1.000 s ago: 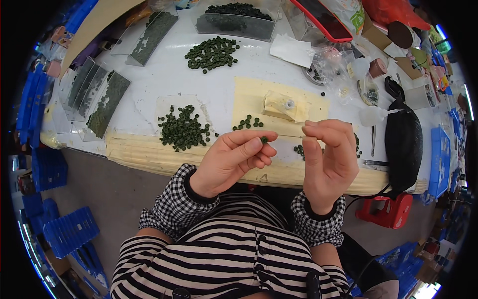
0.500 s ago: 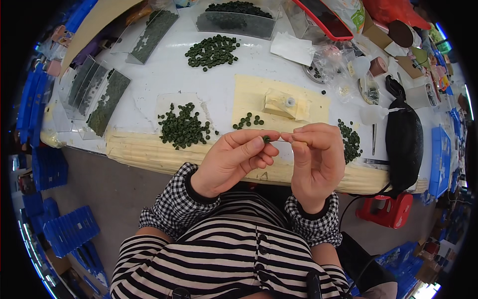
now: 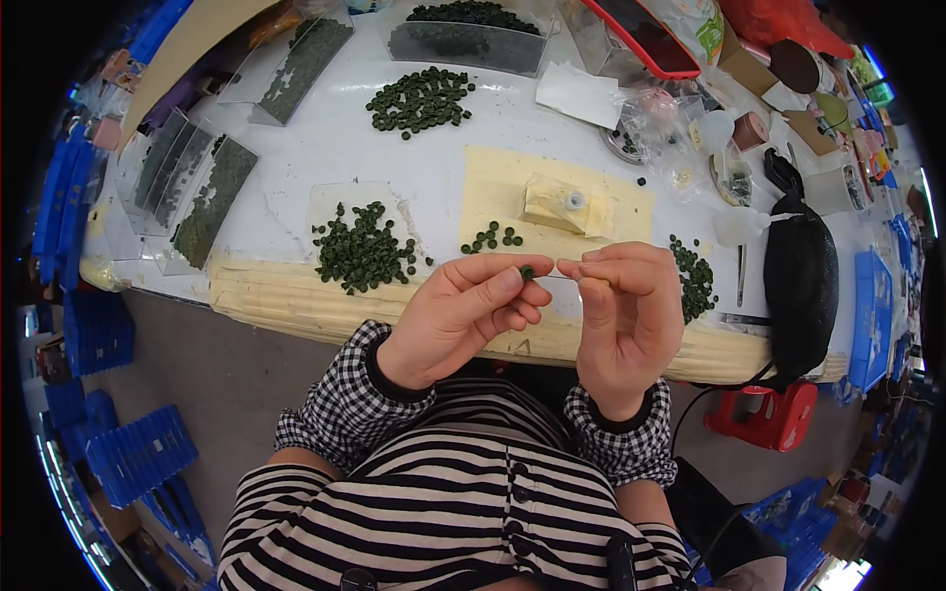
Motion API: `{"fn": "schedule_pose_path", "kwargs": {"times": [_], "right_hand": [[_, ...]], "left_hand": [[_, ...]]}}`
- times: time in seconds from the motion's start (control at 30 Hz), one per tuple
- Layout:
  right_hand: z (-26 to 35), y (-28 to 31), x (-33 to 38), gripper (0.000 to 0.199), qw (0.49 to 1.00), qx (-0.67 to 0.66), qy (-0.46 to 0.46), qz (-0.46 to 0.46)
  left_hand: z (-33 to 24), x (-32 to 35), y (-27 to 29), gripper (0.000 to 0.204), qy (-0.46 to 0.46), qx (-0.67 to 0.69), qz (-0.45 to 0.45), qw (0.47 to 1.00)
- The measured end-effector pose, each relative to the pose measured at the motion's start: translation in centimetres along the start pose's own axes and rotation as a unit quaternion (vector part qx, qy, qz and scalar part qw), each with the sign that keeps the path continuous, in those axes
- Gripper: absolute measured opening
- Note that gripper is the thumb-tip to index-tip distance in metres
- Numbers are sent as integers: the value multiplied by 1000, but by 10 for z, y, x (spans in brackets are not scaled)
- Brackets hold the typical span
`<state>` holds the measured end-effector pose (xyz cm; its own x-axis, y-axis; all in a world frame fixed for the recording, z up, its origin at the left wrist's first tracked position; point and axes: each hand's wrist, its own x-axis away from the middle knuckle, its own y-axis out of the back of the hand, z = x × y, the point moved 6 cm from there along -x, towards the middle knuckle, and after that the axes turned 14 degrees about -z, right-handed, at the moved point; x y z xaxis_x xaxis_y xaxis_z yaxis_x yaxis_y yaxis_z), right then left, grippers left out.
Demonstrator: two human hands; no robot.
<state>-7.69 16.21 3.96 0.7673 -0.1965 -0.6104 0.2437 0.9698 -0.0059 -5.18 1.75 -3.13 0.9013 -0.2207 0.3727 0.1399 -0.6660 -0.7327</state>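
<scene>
My left hand (image 3: 463,315) pinches a small dark green bead (image 3: 527,271) between thumb and forefinger, just above the table's near edge. My right hand (image 3: 626,315) is pinched close beside it, fingertips nearly touching the bead; a very thin thread or needle seems to run between them, too fine to make out. Beyond the hands a small cluster of green beads (image 3: 490,237) lies on a yellow pad (image 3: 493,187). A larger pile of beads (image 3: 365,248) lies to the left on a clear sheet, another pile (image 3: 696,276) to the right.
A white table (image 3: 296,148) with a padded yellow front edge (image 3: 286,300). A yellow block with a metal part (image 3: 557,204), clear trays of beads (image 3: 197,187), a far bead pile (image 3: 419,98), a black pouch (image 3: 800,281), tweezers (image 3: 741,274), a red stool (image 3: 764,414), blue crates (image 3: 133,453).
My right hand has moved left toward my left hand, until the fingertips meet at the bead. The bead pile on the right is uncovered.
</scene>
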Motion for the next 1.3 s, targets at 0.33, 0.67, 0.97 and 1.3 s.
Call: {"fn": "schedule_pose_path", "kwargs": {"times": [0.33, 0.67, 0.97, 1.3], "right_hand": [[-11, -3, -33, 13, 960, 221, 170, -18], [-19, -2, -29, 21, 949, 278, 143, 33], [-21, 25, 4, 15, 919, 335, 81, 192], [-29, 24, 11, 14, 928, 309, 68, 195]], "left_hand": [[-31, 14, -10, 24, -359, -363, -71, 857], [-28, 28, -19, 25, -429, -728, -14, 535], [-43, 25, -9, 25, -437, -677, -61, 590], [-87, 37, 15, 14, -411, -715, -174, 539]]}}
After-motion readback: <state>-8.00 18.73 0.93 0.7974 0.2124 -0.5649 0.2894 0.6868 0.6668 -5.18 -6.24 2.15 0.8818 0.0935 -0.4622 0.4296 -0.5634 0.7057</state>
